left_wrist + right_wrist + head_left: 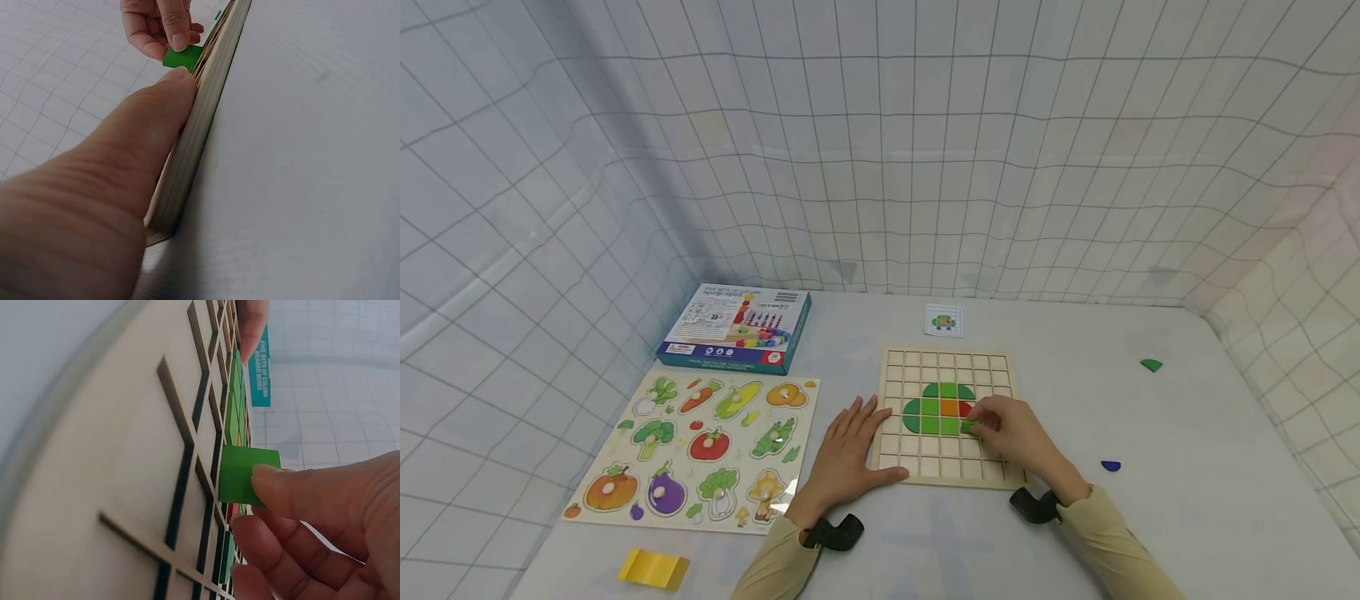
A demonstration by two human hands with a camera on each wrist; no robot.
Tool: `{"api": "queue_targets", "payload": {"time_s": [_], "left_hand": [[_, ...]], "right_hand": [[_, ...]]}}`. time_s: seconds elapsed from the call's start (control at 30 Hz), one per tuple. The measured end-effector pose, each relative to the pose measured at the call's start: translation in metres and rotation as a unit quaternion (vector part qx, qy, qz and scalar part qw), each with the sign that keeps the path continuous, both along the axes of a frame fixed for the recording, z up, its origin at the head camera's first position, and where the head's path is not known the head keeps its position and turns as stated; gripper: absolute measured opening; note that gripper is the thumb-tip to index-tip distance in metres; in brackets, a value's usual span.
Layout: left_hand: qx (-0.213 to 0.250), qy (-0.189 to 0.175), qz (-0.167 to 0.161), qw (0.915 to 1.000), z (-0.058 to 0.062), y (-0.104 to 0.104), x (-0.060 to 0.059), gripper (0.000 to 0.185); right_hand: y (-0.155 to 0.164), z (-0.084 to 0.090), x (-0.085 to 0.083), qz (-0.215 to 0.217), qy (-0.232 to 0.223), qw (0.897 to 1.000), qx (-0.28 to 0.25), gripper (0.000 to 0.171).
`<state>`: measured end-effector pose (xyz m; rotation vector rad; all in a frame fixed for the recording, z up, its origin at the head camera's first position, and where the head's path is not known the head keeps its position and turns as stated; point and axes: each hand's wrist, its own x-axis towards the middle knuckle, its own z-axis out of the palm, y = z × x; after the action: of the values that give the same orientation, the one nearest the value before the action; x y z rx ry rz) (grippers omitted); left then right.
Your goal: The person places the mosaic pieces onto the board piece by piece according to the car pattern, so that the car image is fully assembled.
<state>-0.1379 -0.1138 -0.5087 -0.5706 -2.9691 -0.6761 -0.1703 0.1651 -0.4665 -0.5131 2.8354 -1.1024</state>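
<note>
Bright-green tile (240, 469) pinched by right hand (1017, 429), thumb against fingers. Tilted up off the wooden grid board (928, 467); pinch likely leaves the board-side edge free. Sits at the right end of the lower green row, just below the red piece (966, 408); contact with cell walls, can't tell. Left hand (848, 450) grips nothing: fingers spread at board's 8–9 o'clock side, thumb at the edge, probably steadying it. Pattern card (943, 311) at 12, presumably for easy viewing. Loose green quarter-round (1152, 365) at 2–3, blue half-round (1111, 466) at 3–4, handy for right reach. Labels: teal box (260, 381) at 10, reads "FIVE SETS OF COLUMN BEADED BOXES". Smaller print illegible.
</note>
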Motion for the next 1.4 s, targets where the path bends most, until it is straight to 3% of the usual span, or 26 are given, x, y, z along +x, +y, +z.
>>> {"api": "queue_targets", "payload": {"time_s": [0.43, 1.03, 1.4], "left_hand": [[-0.005, 0.003, 0.001, 1.0, -0.0001, -0.0002, -0.0002, 0.09], [-0.006, 0.002, 0.001, 1.0, -0.0003, -0.0003, 0.0005, 0.091], [-0.008, 0.004, 0.001, 1.0, -0.002, -0.0009, -0.0005, 0.091]], "right_hand": [[-0.0005, -0.0005, -0.0024, -0.012, 0.013, 0.999, 0.038, 0.008], [-0.0053, -0.0023, -0.0019, -0.026, 0.035, 0.997, 0.057, 0.011], [-0.0034, -0.0044, 0.0021, -0.033, 0.031, 0.997, 0.063, 0.005]]}}
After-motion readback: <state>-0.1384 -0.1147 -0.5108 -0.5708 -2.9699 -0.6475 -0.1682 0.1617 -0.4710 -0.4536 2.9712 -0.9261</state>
